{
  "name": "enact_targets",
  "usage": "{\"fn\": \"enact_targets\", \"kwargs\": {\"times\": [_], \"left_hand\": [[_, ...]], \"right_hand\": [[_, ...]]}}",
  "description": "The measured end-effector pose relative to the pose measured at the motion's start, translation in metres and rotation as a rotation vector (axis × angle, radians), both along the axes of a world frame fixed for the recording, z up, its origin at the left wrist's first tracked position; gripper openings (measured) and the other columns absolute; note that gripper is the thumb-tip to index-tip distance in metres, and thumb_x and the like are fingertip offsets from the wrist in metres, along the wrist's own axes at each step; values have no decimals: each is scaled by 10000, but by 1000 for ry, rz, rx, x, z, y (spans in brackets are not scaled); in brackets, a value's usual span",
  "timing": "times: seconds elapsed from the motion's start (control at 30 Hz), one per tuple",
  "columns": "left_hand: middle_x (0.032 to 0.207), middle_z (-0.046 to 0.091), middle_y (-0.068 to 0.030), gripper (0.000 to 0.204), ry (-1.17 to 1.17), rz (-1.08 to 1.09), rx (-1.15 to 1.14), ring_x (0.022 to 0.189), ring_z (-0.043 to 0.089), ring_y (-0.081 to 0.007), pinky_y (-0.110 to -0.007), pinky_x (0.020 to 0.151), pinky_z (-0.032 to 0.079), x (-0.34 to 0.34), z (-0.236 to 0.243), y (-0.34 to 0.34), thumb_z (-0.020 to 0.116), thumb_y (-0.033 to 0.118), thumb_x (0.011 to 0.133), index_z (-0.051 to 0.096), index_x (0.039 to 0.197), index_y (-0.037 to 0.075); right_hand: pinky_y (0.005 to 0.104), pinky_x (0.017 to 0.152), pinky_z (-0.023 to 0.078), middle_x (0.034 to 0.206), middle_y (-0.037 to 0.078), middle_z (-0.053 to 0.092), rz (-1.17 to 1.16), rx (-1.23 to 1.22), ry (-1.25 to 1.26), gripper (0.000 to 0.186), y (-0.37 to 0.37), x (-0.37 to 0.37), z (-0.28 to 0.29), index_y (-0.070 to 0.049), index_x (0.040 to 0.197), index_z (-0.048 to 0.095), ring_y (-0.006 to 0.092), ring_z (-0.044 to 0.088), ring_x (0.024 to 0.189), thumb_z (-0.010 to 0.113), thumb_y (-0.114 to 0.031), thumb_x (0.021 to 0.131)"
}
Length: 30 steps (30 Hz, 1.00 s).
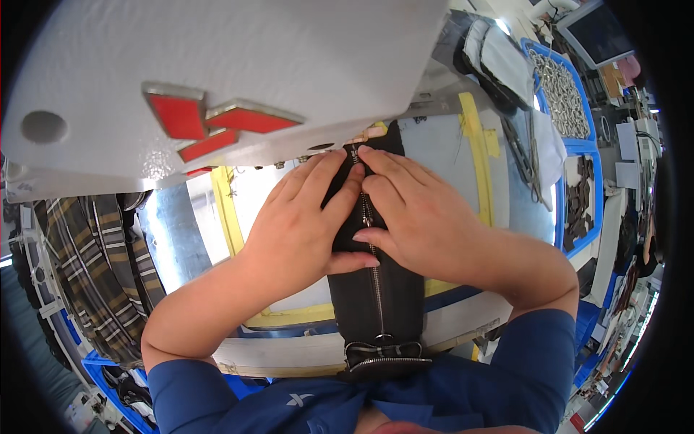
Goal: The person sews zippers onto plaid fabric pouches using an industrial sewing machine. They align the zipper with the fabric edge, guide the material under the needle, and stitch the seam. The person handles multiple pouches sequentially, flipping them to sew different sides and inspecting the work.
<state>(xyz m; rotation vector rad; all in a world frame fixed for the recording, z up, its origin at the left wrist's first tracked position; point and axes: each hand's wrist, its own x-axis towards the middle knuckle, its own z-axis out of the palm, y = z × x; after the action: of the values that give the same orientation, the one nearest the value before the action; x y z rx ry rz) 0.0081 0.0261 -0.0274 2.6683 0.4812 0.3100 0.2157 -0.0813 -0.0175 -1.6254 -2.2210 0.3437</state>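
Observation:
A long black fabric piece with a metal zipper (pixel 377 293) runs from beneath the white machine head (pixel 238 58) toward my body. My left hand (pixel 300 217) rests on its left side, fingers stretched toward the machine and thumb apart, close to the zipper teeth. On the other side, my right hand (pixel 426 217) presses down with its fingers forward, the index fingertip near the far end of the zipper. The fingertips of both hands nearly meet there. A zipper pull shows between the hands. At the near end, the piece (pixel 387 354) bunches up against my shirt.
Yellow tape (pixel 477 159) marks the pale work surface. Scissors (pixel 524 155) lie at the right, beside blue trays of metal chain (pixel 560 94) and dark brown pieces (pixel 578 202). Plaid fabric (pixel 101 267) hangs at the left. A screen (pixel 594 32) stands far right.

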Motion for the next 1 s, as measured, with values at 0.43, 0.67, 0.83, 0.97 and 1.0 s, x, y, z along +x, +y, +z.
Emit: {"fn": "enact_targets", "kwargs": {"times": [0.43, 0.67, 0.83, 0.97, 1.0], "left_hand": [[1539, 541, -233, 1054, 5, -7, 41, 1414, 537, -436, -521, 1182, 440, 1, -1, 0, 949, 544, 635, 597, 1467, 1], [1558, 552, -208, 1081, 56, -53, 95, 1413, 535, -441, -527, 1195, 422, 3, 3, 2, 917, 591, 654, 575, 1467, -34], [1571, 546, -235, 1104, 42, -45, 121, 1422, 524, -457, -539, 1214, 400, 2, -3, 2, 883, 634, 666, 558, 1473, -47], [1588, 540, -208, 1098, 74, -22, 140, 1439, 507, -438, -526, 1214, 392, 4, 1, -5, 926, 528, 630, 551, 1488, -44], [1595, 537, -206, 1086, 98, -5, 136, 1448, 498, -443, -529, 1225, 383, 3, 0, -6, 926, 506, 629, 549, 1485, -46]], "right_hand": [[484, 1201, 454, 1446, 339, 574, 55, 3, 12, 632, 1, 3, 3, 138, 1289, 586, 453, 572, 1366, 803, -300, 887], [456, 1205, 452, 1442, 318, 587, 55, -2, 49, 617, -1, 6, 6, 125, 1299, 596, 428, 574, 1378, 803, -294, 896], [444, 1056, 528, 1333, 247, 670, -5, -13, 65, 513, -4, 24, 27, 73, 1220, 660, 391, 653, 1247, 792, -319, 918], [429, 951, 566, 1184, 158, 735, -349, 100, 31, 348, -31, 64, 55, -10, 1138, 722, 336, 714, 1068, 810, -271, 925], [421, 918, 574, 1128, 148, 750, -467, 111, 38, 303, -42, 80, 58, -13, 1117, 739, 325, 727, 1020, 795, -251, 938]]}}
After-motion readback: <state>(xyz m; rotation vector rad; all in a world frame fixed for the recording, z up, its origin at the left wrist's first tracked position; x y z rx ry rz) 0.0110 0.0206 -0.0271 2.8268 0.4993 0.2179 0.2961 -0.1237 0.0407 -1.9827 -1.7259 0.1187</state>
